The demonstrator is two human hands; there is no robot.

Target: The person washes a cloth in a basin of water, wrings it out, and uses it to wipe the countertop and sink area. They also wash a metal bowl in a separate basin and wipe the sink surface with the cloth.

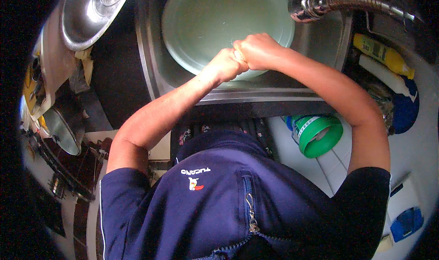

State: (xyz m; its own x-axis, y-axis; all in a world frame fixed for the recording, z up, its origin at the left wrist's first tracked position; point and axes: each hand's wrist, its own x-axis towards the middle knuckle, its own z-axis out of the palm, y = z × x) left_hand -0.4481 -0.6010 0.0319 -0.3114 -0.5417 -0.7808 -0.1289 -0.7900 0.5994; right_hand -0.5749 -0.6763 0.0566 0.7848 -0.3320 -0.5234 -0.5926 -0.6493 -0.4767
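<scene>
Both my hands meet over the near rim of a large pale green basin (223,16) that stands in a stainless steel sink (319,47). The basin seems to hold liquid. My left hand (228,64) is a closed fist, pressed against my right hand (259,52), which is also closed. Between them shows a small bit of a pale yellowish thing (239,54), mostly hidden by the fingers; what it is I cannot tell.
A metal faucet (305,9) with a flexible neck reaches in at the upper right. Bottles, one a yellow bottle (380,54), lie right of the sink. A metal bowl (92,13) is at the upper left. A green container (320,136) stands below the counter at the right.
</scene>
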